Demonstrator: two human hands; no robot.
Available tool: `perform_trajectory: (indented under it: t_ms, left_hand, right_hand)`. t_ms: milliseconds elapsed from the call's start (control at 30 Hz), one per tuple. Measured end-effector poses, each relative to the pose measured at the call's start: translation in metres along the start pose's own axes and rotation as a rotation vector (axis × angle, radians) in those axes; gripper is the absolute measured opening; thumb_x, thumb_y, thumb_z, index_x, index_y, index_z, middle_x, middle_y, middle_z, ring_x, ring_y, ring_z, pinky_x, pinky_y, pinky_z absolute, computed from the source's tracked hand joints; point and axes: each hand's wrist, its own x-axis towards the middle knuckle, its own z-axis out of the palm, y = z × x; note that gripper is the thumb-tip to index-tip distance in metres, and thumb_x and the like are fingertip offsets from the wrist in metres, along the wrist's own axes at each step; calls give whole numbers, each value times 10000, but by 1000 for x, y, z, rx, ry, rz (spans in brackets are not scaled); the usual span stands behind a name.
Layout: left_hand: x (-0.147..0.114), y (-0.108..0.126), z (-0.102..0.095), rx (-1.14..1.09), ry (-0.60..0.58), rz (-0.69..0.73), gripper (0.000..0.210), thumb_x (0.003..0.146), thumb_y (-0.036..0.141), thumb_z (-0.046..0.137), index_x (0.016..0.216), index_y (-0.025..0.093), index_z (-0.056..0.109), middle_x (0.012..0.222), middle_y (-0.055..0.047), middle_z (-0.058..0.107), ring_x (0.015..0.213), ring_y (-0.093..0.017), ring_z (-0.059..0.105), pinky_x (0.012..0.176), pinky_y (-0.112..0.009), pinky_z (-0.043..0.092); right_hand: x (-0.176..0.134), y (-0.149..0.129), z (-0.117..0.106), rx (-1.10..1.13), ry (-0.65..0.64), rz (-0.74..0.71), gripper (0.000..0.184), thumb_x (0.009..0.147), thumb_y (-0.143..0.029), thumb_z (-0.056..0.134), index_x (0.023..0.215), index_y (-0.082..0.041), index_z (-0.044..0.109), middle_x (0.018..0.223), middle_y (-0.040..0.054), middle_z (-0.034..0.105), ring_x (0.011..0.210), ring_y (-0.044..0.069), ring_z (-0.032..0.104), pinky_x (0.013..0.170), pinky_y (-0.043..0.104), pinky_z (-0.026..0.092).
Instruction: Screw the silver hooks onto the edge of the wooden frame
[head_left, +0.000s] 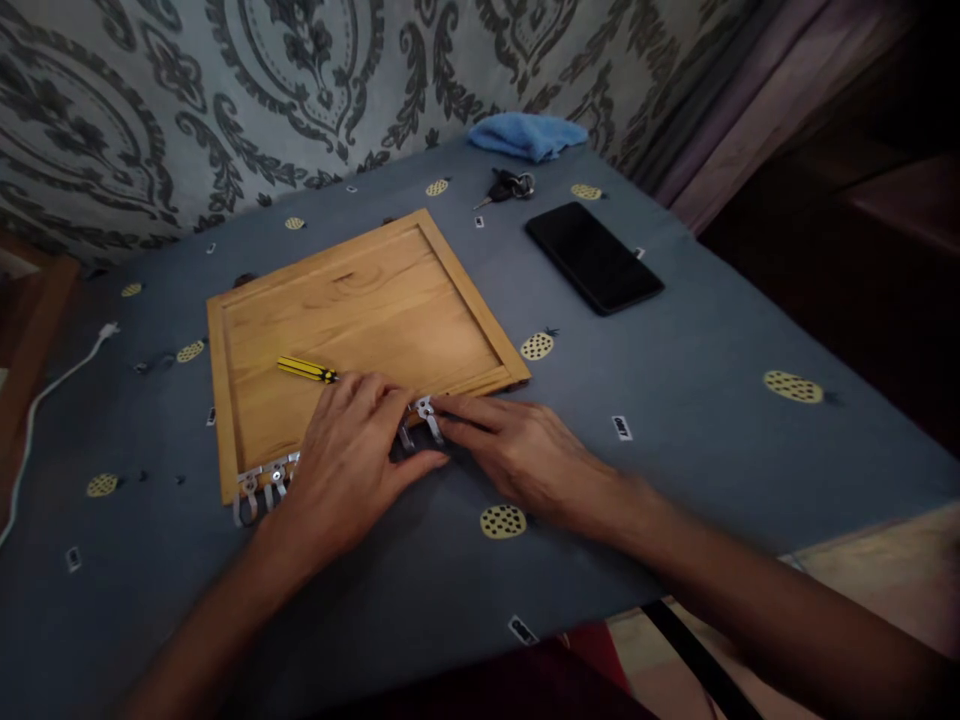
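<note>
Metal hooks (426, 408) on wooden board (360, 300), 2 hands (349, 450) (525, 450) touching, tablecloth labels (621, 428) unreadable

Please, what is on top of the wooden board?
On the wooden board lies a yellow-and-black handle; metal hooks sit along its near edge. Whatever the left hand covers cannot be seen.

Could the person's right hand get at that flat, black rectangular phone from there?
Probably yes: only blue-grey, pineapple-print tablecloth appears between the right hand and the black phone, though that hand is at a silvery metal hook.
</note>
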Motion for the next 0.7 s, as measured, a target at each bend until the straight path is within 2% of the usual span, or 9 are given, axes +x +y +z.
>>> perform_trajectory:
  t_ms: [300, 700]
  left_hand:
    - [5, 0, 5, -59, -15, -14, 250, 838, 347, 764, 1005, 196, 654, 1029, -59, 661, 1000, -276, 571, 893, -456, 465]
    - [5, 0, 8, -99, 5, -39, 290, 817, 354, 787, 1013, 194, 647, 1024, -62, 663, 991, -274, 573, 892, -458, 472]
  right_hand:
    - [-2, 2, 2, 2, 14, -8, 363, 912, -19, 515, 1228, -117, 666, 1281, 151, 695, 1050, 267, 730, 829, 413, 639]
    - [-3, 2, 2, -27, 59, -30, 387, 919, -11, 467, 1243, -122, 647, 1243, 120, 715, 1014, 227, 731, 819, 358, 637]
